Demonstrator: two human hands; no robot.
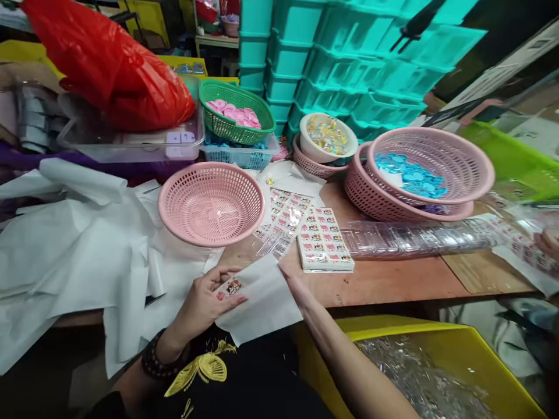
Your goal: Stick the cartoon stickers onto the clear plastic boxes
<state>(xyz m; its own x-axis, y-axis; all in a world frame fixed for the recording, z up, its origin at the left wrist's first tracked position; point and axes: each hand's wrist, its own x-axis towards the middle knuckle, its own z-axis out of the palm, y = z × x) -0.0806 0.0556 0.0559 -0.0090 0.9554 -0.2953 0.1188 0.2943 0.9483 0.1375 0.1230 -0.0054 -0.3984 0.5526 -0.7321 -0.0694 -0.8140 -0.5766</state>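
Note:
My left hand (pixel 207 299) grips a white sticker sheet (pixel 266 302) at its left edge, thumb on top. One sticker with a cartoon figure and red print (pixel 231 287) shows by the thumb; the visible rest of the sheet is bare backing. At the sheet's right edge is my right hand (pixel 286 272), its fingers hidden behind the paper. Just beyond lies a stack of printed sticker sheets (pixel 325 240). Loose sticker sheets (pixel 288 212) lie left of it, and a pink basket (pixel 212 203) stands farther left.
Crumpled white backing paper (pixel 78 250) covers the left side. Clear plastic cases (pixel 406 240) line the table at right, before pink baskets (pixel 430 166) with blue pieces. A yellow bin (pixel 410 331) of clear plastic items stands below the table edge. Turquoise bins (pixel 345 64) rise behind.

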